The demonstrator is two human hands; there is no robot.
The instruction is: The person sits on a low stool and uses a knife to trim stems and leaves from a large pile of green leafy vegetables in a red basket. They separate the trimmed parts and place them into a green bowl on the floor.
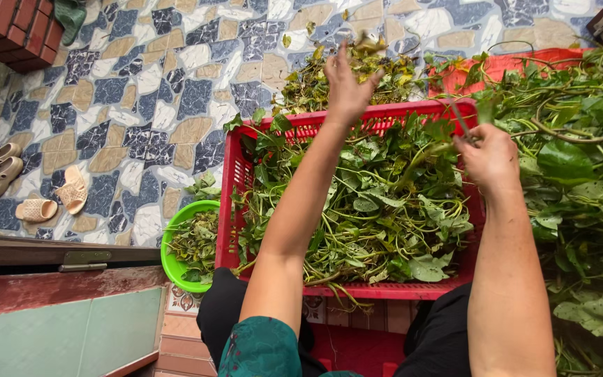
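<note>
The red crate [246,181] looks well filled while a big heap of vines [581,174] waits; her left hand [347,87] is spread open over the scraps [329,77], her right hand [488,157] pinching a stem [460,119].

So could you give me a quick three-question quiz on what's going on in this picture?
1. True or false: the red crate holds leafy green stems.
2. What colour is the small bowl left of the crate? A blue, B green, C white.
3. Which hand reaches farther out, over the heap of scraps beyond the crate?

Key: 1 true. 2 B. 3 the left hand; the right hand pinches a thin stem at the crate's far edge.
</note>
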